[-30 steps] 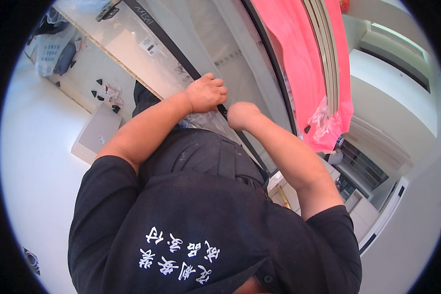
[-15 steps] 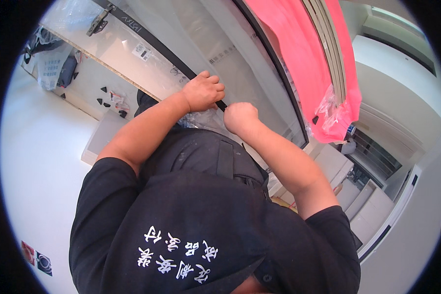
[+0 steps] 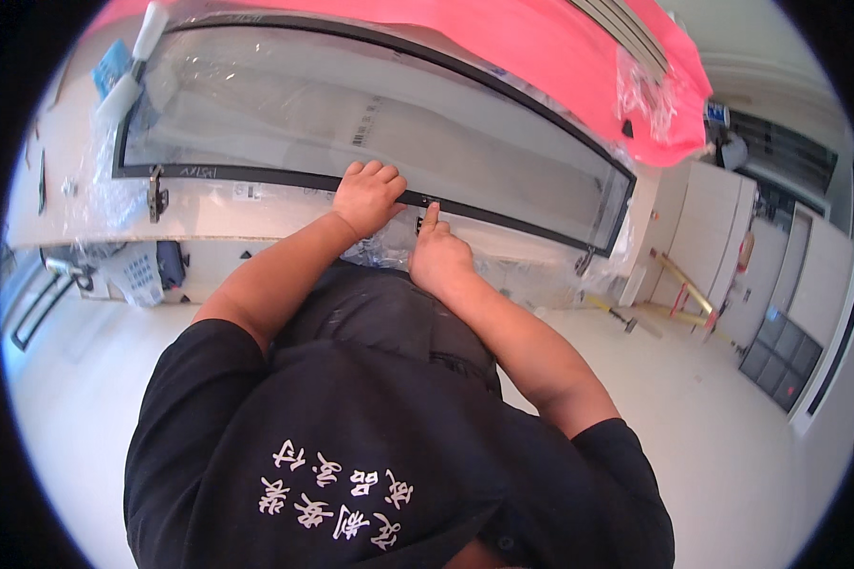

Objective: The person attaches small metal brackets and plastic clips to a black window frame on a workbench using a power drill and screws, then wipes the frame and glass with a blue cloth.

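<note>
A long glass cabinet door with a black frame lies flat across the bench in front of me. My left hand is closed over its near frame bar, fingers bent on top. Just right of it, my right hand reaches up to the same bar. The index finger points out onto the frame while the others curl in. A small dark metal hinge shows between that finger and the thumb side, partly hidden. Other hinges stick out from the near bar at the left and right.
Clear plastic film lies around the door on the pale board. White foam pieces wrap its far left corner. Behind runs a pink sheet with metal strips. A hammer and a yellow bar are at the right.
My view has turned, so the whole door now lies crosswise. My right hand has changed from a fist to a stretched index finger. My left hand stays on the frame.
</note>
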The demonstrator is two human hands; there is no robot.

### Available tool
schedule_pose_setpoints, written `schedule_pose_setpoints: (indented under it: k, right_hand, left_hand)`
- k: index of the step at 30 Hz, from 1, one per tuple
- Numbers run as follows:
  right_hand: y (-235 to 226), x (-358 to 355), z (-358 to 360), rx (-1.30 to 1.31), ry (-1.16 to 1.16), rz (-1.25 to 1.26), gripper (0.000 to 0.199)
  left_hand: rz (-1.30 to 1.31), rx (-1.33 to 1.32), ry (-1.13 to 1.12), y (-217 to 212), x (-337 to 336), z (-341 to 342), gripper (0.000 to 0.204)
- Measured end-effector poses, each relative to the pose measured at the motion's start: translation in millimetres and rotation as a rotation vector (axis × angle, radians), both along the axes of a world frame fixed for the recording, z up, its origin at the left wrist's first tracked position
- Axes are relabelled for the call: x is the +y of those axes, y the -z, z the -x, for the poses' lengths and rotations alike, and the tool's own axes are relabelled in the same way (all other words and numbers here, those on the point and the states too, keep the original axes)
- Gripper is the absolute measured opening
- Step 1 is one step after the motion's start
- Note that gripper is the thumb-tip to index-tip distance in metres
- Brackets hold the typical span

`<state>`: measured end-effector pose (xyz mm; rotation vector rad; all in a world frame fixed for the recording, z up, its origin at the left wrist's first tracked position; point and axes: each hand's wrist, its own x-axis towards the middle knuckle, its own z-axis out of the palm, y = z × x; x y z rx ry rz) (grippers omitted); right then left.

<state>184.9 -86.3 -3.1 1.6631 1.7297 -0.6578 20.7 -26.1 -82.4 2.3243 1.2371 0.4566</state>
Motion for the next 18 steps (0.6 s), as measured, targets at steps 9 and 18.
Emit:
schedule_pose_setpoints:
  k: [9,18]
  right_hand:
    - [9,-50,-5,0.278,0.383,-0.381,0.083]
    - [67,-18,-10,0.377,0.888,-0.656,0.042]
  left_hand:
    - [0.075,0.171,0.232,20,16,41,0.02]
    - [-0.155,0.237,0.342,14,31,66,0.021]
